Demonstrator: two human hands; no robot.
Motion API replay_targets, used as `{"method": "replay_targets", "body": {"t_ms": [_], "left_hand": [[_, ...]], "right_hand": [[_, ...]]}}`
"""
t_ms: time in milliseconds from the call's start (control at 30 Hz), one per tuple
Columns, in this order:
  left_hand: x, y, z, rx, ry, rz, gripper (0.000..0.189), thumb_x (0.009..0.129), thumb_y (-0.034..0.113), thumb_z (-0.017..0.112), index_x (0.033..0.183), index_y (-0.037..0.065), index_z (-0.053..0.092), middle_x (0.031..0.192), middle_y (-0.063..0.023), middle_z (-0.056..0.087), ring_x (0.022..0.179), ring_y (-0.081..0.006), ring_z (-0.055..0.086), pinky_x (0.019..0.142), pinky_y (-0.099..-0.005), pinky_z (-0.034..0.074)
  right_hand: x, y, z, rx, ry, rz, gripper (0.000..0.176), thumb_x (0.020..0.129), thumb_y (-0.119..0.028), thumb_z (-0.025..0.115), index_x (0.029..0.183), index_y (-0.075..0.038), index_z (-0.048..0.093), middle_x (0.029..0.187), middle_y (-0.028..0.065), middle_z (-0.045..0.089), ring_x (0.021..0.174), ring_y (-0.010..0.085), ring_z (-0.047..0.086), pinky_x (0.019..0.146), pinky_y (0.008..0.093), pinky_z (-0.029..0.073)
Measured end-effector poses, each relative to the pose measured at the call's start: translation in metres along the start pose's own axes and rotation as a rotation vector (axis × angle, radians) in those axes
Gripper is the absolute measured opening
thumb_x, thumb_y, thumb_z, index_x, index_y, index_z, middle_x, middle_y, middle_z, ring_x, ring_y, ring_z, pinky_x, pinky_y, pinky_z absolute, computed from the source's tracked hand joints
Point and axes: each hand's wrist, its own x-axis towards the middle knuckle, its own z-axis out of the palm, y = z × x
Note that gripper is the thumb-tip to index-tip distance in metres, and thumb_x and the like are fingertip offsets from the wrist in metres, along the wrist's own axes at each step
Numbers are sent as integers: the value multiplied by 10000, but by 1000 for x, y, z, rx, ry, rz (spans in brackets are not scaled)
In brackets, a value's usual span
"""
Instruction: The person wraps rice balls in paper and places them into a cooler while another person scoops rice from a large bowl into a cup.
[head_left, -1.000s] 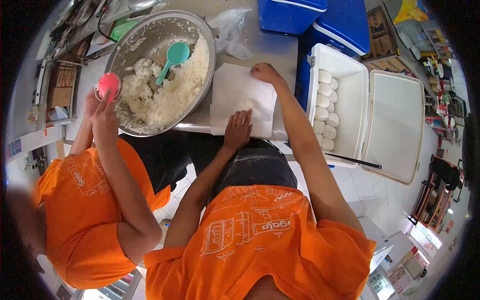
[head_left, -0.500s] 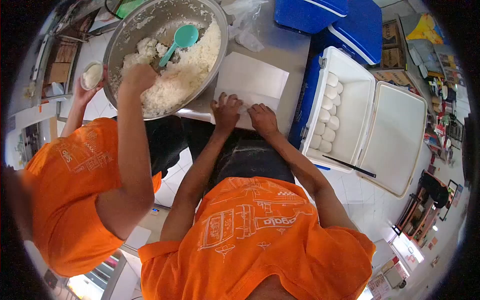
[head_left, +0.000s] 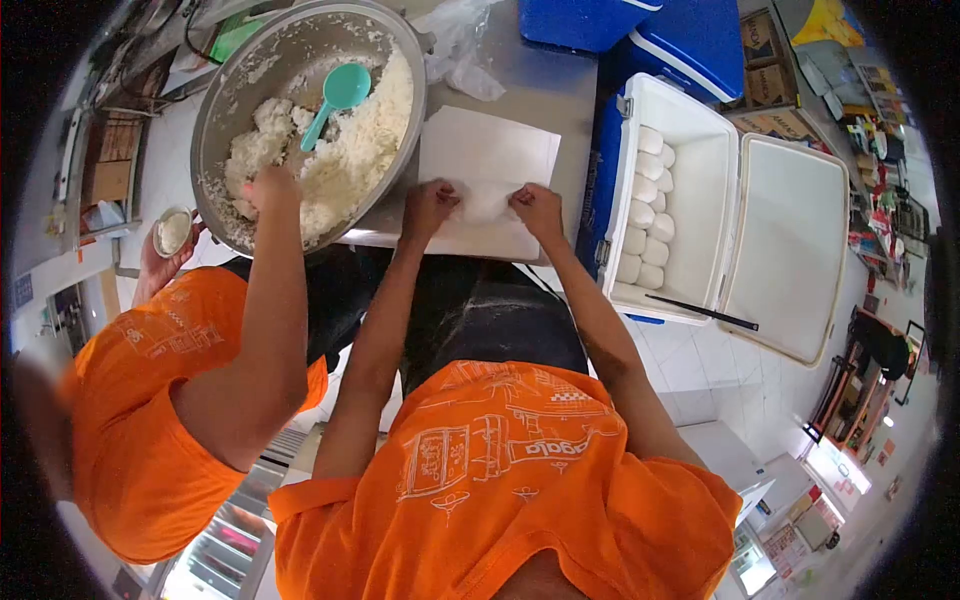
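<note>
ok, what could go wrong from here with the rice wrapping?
1. The white paper reaches the near edge of the table. With the left hand and right hand pinching it in around the rice lump, the lump could slide off the edge or spill out an open end.
2. The co-worker's hand digs in the rice bowl close beside the left arm; a bump could jog the fold.

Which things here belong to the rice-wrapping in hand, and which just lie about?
In use: left hand, right hand, paper sheet, rice mound, rice bowl, open cooler.
Lying about: plastic bag, blue cooler, cardboard boxes.
</note>
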Motion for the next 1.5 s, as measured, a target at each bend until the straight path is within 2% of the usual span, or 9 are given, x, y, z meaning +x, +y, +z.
{"method": "replay_targets", "body": {"t_ms": [100,200,467,700,767,933,1000,1300,1500], "left_hand": [[17,16,-4,428,381,511,205,743,115,775,915,45,687,908,-109,681,939,-249,654,855,-398,513],[20,-24,8,465,-64,450,291,731,149,773,994,62,683,1033,-136,660,1035,-299,611,925,-438,473],[-40,-16,7,338,278,750,184,797,112,687,970,51,708,969,-119,683,986,-308,631,928,-404,478],[45,2,-10,317,-385,223,211,733,124,739,934,60,743,1002,-140,711,947,-296,673,825,-402,538],[58,19,-8,368,-543,-252,269,705,108,751,973,90,736,1036,-148,709,953,-284,681,777,-409,554],[63,-7,29,496,3,-80,366,706,97,764,1067,115,711,1006,-154,710,909,-262,685,769,-380,546],[36,13,16,445,40,164,378,713,87,763,1084,117,701,1004,-155,707,893,-264,683,762,-375,544],[-33,24,-8,-972,-422,-311,314,916,141,627,1218,55,622,1065,-45,666,937,-166,651,809,-304,554],[-36,40,23,-968,-462,-386,395,926,21,539,1318,73,533,1179,-85,612,991,-155,617,832,-294,531]], "right_hand": [[2,-43,-12,-375,385,-379,258,796,-148,694,1015,-29,626,973,164,638,943,331,626,847,420,510],[10,-1,5,-353,-10,-411,242,810,-101,650,1038,-33,602,998,172,591,1007,360,575,883,441,486],[-43,4,5,-228,116,-675,243,849,-40,597,1084,17,617,1193,182,596,1149,355,547,962,423,469],[20,1,-16,-245,-162,-441,144,812,-65,636,920,-11,714,828,174,701,802,337,689,779,394,548],[41,-21,-24,-328,-311,-278,125,802,-50,629,885,-15,716,823,184,699,809,344,687,779,392,548],[76,-29,5,-822,-338,-87,199,759,13,630,930,-66,694,900,186,705,842,382,675,778,444,529],[69,-24,2,-276,-211,-592,269,754,81,613,982,-62,616,920,182,675,835,391,655,753,455,517],[-49,-66,-17,775,-336,-8,302,873,24,541,1164,-57,541,825,78,611,674,131,570,545,292,468],[-62,-67,-39,673,-204,48,203,835,27,554,1021,4,631,671,43,605,523,88,534,475,256,423]]}}
